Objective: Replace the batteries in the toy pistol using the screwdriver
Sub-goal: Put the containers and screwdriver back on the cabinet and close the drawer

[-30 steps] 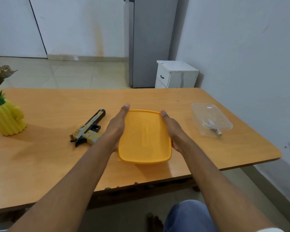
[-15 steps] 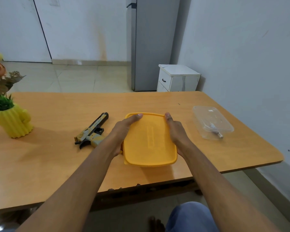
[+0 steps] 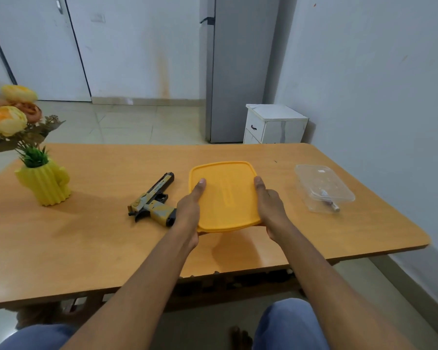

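A yellow lidded box (image 3: 225, 195) sits on the wooden table (image 3: 99, 238) in front of me. My left hand (image 3: 190, 210) grips its left side, thumb lying on the lid. My right hand (image 3: 269, 205) grips the right side, thumb up along the lid's edge. The toy pistol (image 3: 153, 202), black with yellow and grey camouflage, lies flat just left of my left hand. A clear plastic container (image 3: 323, 186) lies to the right with a small metal-tipped tool (image 3: 330, 204) in it, possibly the screwdriver.
A yellow cactus-shaped vase (image 3: 44, 183) with artificial flowers stands at the table's left. Beyond the table are a grey fridge (image 3: 238, 69), a small white cabinet (image 3: 273, 125) and a white wall on the right. My knees show below the near edge.
My left thumb has come from the box's left edge onto the lid. Both hands keep hold of the box's sides. The camera has tilted up, showing more of the room.
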